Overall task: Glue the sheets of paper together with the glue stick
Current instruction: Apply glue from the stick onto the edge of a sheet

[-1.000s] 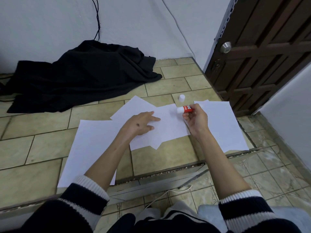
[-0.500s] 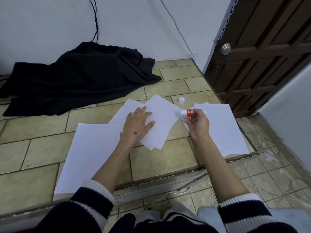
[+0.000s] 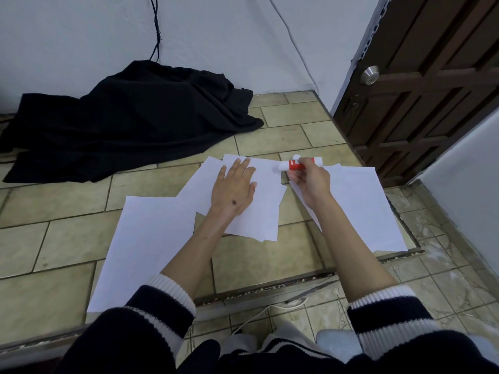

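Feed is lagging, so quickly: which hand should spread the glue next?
The right hand: its fingers already grip the uncapped glue stick at the sheet's edge, while the left hand lies flat, pinning the middle sheets of paper.

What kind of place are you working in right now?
Probably the floor of a home, by a doorway: beige floor tiles, a dark wooden door with a round knob, and a black cloth heaped against the white wall.

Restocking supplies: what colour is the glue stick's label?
Red with white print, on a white tube: the glue stick in the right hand, head view.
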